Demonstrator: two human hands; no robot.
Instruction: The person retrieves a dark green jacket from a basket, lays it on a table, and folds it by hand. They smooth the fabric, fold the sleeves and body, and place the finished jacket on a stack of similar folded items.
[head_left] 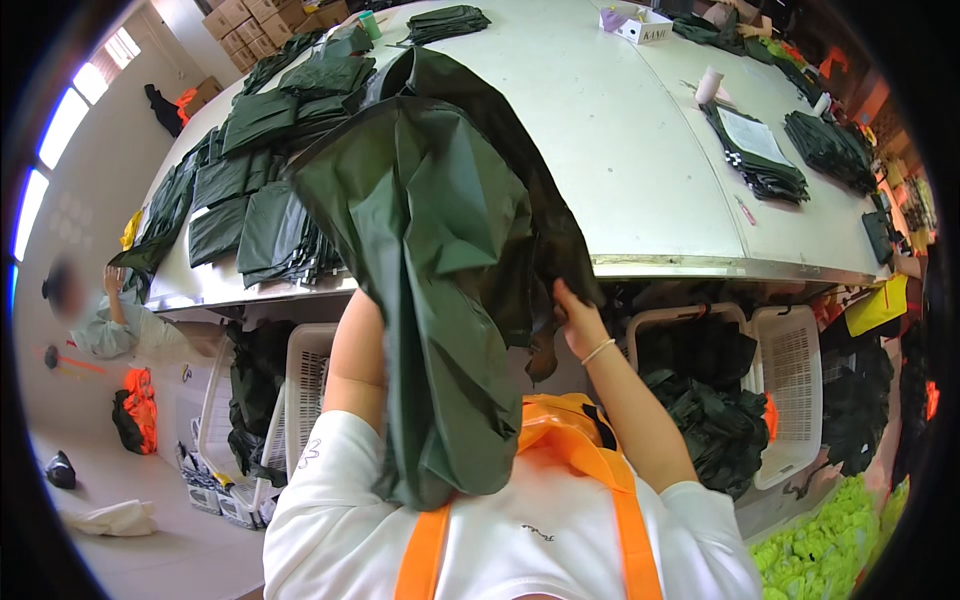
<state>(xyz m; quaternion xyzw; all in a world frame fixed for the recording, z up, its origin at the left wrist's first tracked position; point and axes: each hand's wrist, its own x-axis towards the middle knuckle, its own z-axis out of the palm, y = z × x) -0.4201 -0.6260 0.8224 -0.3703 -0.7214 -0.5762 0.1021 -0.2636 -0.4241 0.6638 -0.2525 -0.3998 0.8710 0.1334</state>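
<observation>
A large dark green sheet of shiny coated cloth (430, 220) hangs open in front of me, spread like a wide sleeve or leg. Its lower end drapes over my chest. My right hand (577, 318) is closed on its right edge, thumb up. My left forearm runs up behind the cloth, which hides that hand and its fingers. Folded dark green pieces (265, 125) lie in overlapping stacks on the white table (590, 130), left of the raised cloth.
White plastic baskets (790, 390) with dark cloth stand under the table edge on both sides. More folded stacks (755, 150) and a white box (637, 24) lie farther off. Another person's arm (115, 300) shows at the left. Bright yellow-green cloth (820, 540) is heaped at lower right.
</observation>
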